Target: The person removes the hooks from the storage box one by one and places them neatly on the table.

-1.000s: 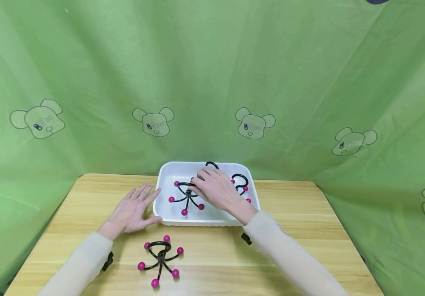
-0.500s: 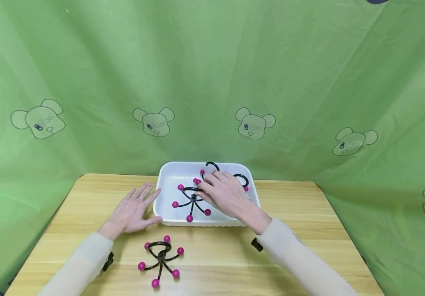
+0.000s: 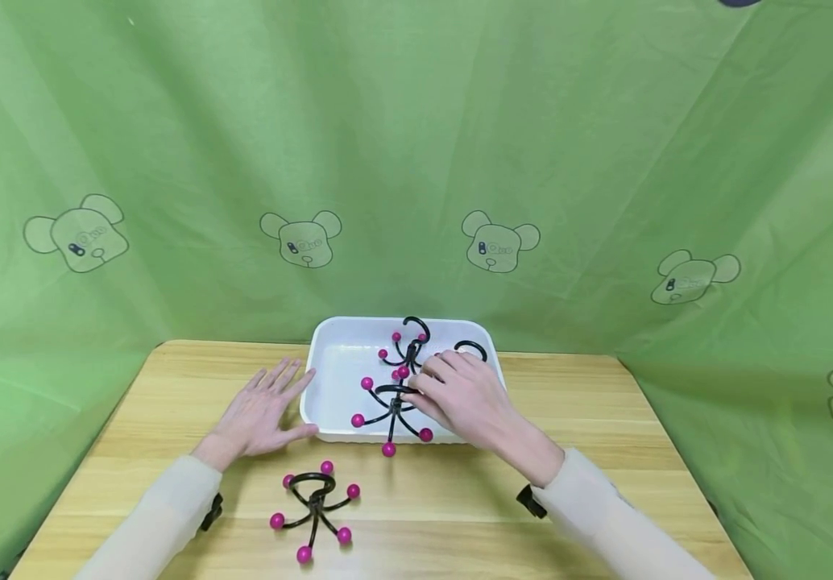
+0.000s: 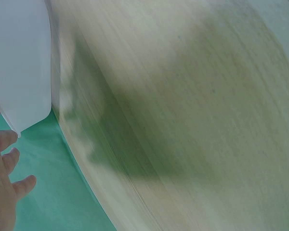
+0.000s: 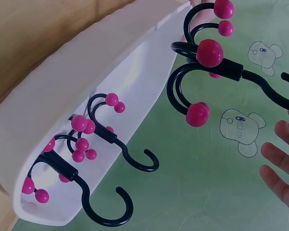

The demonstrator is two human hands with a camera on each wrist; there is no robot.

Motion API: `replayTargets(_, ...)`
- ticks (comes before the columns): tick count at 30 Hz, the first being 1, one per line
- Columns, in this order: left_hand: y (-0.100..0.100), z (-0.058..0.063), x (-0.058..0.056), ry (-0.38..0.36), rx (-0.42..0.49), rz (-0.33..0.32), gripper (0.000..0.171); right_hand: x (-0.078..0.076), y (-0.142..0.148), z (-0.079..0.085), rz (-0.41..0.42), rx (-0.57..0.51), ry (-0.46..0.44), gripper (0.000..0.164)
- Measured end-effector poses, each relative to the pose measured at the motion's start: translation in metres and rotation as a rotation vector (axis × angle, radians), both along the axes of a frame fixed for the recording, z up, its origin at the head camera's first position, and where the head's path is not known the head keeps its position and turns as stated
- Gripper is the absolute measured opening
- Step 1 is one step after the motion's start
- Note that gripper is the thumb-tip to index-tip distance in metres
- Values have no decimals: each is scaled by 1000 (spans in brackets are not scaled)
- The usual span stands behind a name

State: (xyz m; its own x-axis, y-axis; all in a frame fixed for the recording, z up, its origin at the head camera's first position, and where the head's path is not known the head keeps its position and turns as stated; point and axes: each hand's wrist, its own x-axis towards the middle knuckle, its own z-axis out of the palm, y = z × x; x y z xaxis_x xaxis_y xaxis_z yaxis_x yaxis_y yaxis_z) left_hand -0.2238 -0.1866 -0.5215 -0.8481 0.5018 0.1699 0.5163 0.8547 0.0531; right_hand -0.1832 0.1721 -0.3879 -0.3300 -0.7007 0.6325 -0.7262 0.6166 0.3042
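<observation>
My right hand [image 3: 463, 395] pinches the curved top of a black multi-arm hook [image 3: 395, 408] tipped with pink balls, raised over the tray's front rim. In the right wrist view this held hook [image 5: 229, 69] hangs above the tray with its arms outward. My left hand [image 3: 264, 415] lies with fingers spread, touching the left side of the white tray [image 3: 329, 383]. Two more such hooks are inside the tray: one hook [image 3: 412, 352] at the back, and another hook [image 5: 60, 164] at the right, mostly hidden by my right hand in the head view.
A matching hook [image 3: 316, 503] stands on the wooden table [image 3: 460, 515] in front of the tray, near my left forearm. A green curtain [image 3: 402, 161] with printed bear heads hangs behind and beside the table.
My right hand has lifted the hook from the tray's left-middle and brought it toward me and slightly right, over the front rim. The left hand has stayed still.
</observation>
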Motion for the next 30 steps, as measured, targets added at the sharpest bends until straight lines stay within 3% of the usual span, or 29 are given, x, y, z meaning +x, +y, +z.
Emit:
replayTargets(6, 0, 0, -1, 0, 0, -2, 100, 12, 6, -1, 38, -32, 19, 48)
replayTargets(13, -1, 0, 0, -1, -3, 1, 101, 26, 14, -1, 74, -55, 14, 45)
replayTargets(19, 0, -1, 0, -3, 0, 1, 101, 39, 20, -6, 88, -87, -51, 45)
replayTargets(30, 0, -1, 0, 2, -3, 2, 100, 59, 28, -23, 88, -34, -74, 39)
